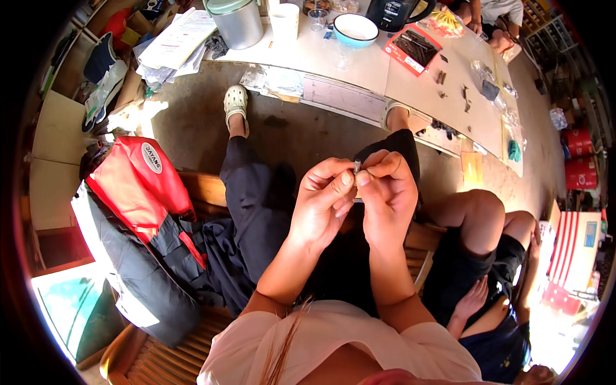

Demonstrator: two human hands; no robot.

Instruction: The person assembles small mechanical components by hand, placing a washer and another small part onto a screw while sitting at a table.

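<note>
Both hands meet in front of my body, above my lap, with the fingertips almost touching. Thumb and forefinger of my left hand [323, 204] pinch a small greyish, shiny piece [357, 165]. From the other side my right hand [391, 199] pinches the same piece, its thumb pressed close to the left thumb. Most of the piece is hidden by the fingertips, so its kind cannot be made out. The remaining fingers of both hands are curled.
Beyond my knees a low table [359, 80] carries a bowl [356, 31], a white cup [284, 22], a grey canister [237, 25] and a red box [412, 49]. A red-and-black jacket [138, 183] lies at my left. Another person [481, 256] sits close on my right.
</note>
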